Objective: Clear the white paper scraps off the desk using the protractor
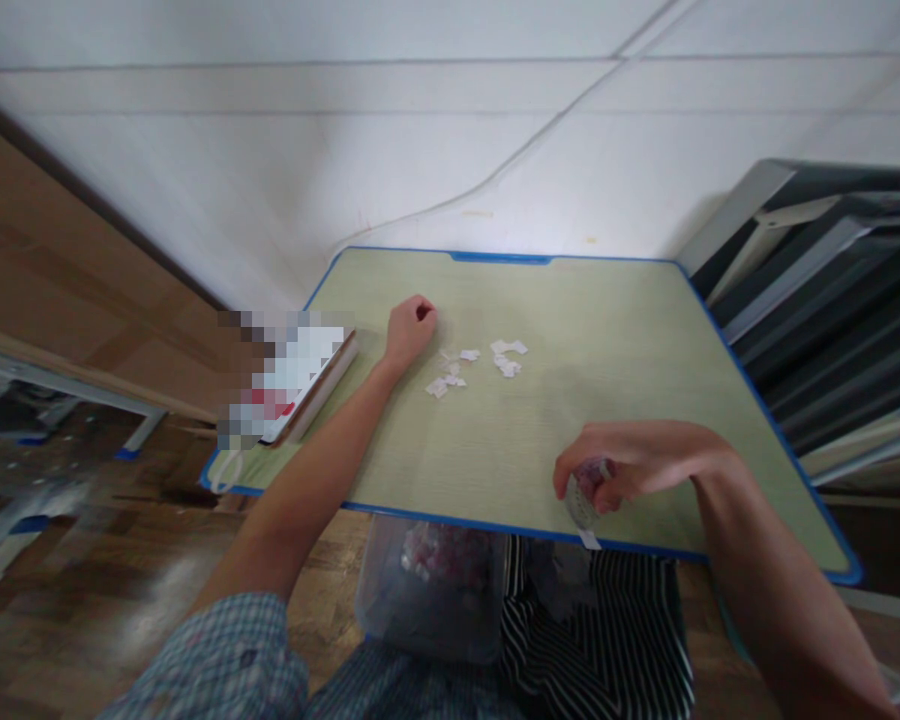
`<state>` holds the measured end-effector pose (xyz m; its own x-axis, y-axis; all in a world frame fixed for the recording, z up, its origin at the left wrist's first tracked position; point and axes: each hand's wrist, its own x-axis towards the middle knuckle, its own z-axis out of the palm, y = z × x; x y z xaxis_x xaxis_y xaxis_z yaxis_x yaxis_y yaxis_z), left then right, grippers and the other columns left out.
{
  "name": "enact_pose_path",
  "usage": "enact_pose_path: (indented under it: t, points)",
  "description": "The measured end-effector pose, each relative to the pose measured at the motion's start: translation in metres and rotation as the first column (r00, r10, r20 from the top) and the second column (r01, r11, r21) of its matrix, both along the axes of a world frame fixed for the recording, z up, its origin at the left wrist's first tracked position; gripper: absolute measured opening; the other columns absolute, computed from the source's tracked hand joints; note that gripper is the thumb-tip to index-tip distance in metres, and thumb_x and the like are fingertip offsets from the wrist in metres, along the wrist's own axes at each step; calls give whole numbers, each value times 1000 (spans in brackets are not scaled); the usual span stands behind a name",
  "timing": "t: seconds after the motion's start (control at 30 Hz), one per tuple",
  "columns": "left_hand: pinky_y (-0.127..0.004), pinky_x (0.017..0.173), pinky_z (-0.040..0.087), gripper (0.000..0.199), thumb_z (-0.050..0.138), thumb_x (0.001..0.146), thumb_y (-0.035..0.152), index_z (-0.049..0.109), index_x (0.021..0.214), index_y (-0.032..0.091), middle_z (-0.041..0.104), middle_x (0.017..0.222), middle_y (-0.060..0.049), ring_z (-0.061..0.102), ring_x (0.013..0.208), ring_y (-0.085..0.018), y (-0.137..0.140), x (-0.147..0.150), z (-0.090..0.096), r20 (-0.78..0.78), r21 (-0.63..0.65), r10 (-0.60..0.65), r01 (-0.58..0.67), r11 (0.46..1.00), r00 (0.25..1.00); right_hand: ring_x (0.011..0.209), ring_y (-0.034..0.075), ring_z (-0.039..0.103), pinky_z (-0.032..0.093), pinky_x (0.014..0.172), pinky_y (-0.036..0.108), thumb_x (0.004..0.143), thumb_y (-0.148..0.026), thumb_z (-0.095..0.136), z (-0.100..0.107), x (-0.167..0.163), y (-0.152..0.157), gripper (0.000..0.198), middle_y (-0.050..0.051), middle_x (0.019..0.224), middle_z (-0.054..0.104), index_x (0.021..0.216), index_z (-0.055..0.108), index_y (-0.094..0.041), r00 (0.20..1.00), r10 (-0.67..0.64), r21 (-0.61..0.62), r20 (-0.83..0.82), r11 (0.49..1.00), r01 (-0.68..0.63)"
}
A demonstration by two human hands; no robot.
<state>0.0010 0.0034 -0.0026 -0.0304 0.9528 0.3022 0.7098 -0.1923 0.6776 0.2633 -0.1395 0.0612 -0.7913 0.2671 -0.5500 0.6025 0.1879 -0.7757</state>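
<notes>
My left hand (412, 328) rests on the far left part of the table, its fingers curled into a loose fist with nothing showing in it. Several small white paper pieces (508, 357) lie in loose clusters to the right of that fist. Close to the front edge, my right hand (630, 465) grips a small clear packet (585, 495) with something pinkish inside. From its lower end a white tag juts over the table edge. What the packet contains is too blurred to name.
The pale green table (667, 340) has a blue rim. At its left stands a box-like object (319, 385), partly pixelated. Below the front edge are a clear plastic bin (427, 610) and black-and-white striped cloth (607, 620). Dark folded frames (817, 270) lean at the right.
</notes>
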Motion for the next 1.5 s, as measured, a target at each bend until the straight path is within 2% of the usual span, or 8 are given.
enact_pose_path:
  t: [0.4, 1.0, 1.2, 1.5]
  points:
    - [-26, 69, 39, 11, 44, 70, 19, 53, 65, 17, 60, 69, -2, 50, 67, -13, -3, 1, 3, -5, -25, 9, -9, 1000, 1000, 59, 12, 59, 41, 49, 18, 70, -15, 61, 2, -3, 0, 31, 5, 66, 64, 100, 63, -8, 997, 61, 52, -53, 997, -58]
    - [-26, 69, 39, 10, 44, 69, 19, 52, 64, 18, 59, 68, -1, 50, 67, -13, -3, 1, 3, -4, -15, 12, -12, 1000, 1000, 58, 11, 59, 42, 49, 18, 73, -24, 63, 0, -3, 3, 31, 5, 66, 65, 99, 63, -8, 992, 59, -8, -111, 998, -61]
    - [-25, 68, 39, 10, 44, 70, 19, 52, 64, 18, 59, 67, -1, 50, 67, -12, -2, 0, 2, -4, -11, 8, -8, 1000, 1000, 59, 11, 60, 43, 50, 18, 74, -26, 61, 3, -6, 2, 31, 5, 67, 66, 100, 63, -9, 985, 107, -64, -139, 991, -117]
    - [-25, 67, 39, 10, 44, 70, 18, 52, 64, 17, 59, 67, -1, 50, 66, -12, -1, 1, 2, -3, -9, 2, -2, 1000, 1000, 58, 10, 60, 43, 49, 17, 73, -23, 63, 2, -1, 4, 32, 5, 67, 66, 101, 62, -8, 990, 59, -37, -128, 997, -64]
